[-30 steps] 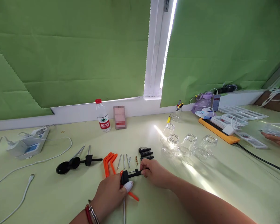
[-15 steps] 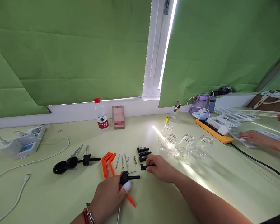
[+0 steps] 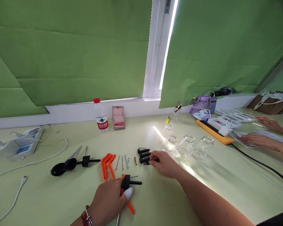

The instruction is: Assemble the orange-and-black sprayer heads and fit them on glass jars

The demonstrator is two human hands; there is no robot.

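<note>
My left hand (image 3: pixel 110 196), its thumb wrapped in white, is closed around a black-and-orange assembly (image 3: pixel 126 182). A black peg and a thin metal pin stick out to its right; an orange lever and metal rod show below. My right hand (image 3: pixel 163 164) pinches a small black plastic piece (image 3: pixel 157 160), mostly hidden by the fingers. It is at the near end of a row of black parts with springs (image 3: pixel 144 153). To their left lie small brown beads (image 3: pixel 135 161), thin metal pins (image 3: pixel 123 162) and bent orange levers (image 3: pixel 105 165).
Black parts with metal rods (image 3: pixel 85 161) lie at left, near a white power strip (image 3: pixel 30 144) and cables. A water bottle (image 3: pixel 101 117) stands at the back. Several glass jars (image 3: pixel 186 146) are right of centre. Another person's hands (image 3: pixel 257 138) are over plastic trays at far right.
My right hand has moved slightly away from me, bringing the black piece up to the row of spring parts. My left hand keeps its grip, nearly still. The other person's farther hand has moved left.
</note>
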